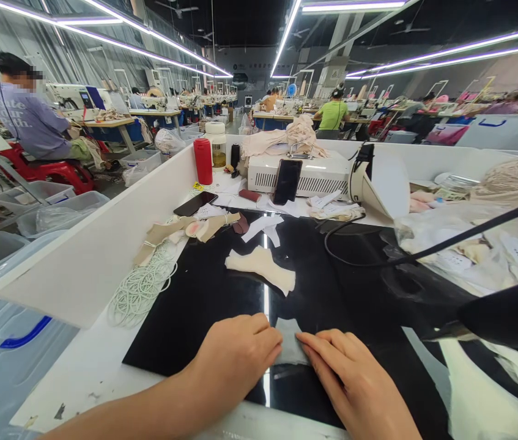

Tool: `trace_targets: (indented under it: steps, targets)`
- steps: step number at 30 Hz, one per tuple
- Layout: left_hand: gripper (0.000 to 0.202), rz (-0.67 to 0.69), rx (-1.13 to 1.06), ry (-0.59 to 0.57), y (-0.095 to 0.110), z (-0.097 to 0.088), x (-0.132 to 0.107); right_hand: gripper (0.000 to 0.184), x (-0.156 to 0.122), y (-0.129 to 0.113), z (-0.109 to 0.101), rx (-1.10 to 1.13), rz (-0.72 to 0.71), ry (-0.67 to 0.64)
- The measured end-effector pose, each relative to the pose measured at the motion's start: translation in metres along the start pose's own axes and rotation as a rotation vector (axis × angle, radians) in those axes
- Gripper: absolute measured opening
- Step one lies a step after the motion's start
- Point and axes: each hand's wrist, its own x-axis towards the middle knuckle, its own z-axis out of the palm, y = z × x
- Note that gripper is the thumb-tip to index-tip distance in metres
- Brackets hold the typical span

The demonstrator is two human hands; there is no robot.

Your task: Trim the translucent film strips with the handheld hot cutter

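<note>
A small piece of thin, greyish see-through fabric (289, 337) lies on the glossy black board (203, 305) in front of me. My left hand (240, 349) is closed, its curled fingers gripping the left edge of this piece. On the opposite side, my right hand (353, 374) pinches the right edge between thumb and fingertips. Just beyond my hands rests a cream fabric cutout (262, 267) with a curved outline, touched by neither hand. Farther back are some white cut pieces (265, 227).
Coiled pale-green cord (142, 290) and beige scraps (162, 232) lie at left. Behind stand a red bottle (202, 161), a phone (287, 181) and a white machine (320, 168). A black arm (479, 232) crosses from the right above cream fabric (483, 391). Other people work at distant tables.
</note>
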Motion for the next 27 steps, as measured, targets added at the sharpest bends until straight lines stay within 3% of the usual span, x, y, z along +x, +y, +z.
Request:
trace_targets:
  steps: [16,27]
  targets:
    - [0.014,-0.011,0.013,0.014,-0.0008,0.0057,-0.0022,0.032,-0.0008,0.0,0.003,-0.025,-0.015,0.002]
    - [0.03,0.191,0.074,0.244,0.0069,-0.0012,0.0024,0.035,0.0,-0.0022,0.007,-0.064,-0.034,0.033]
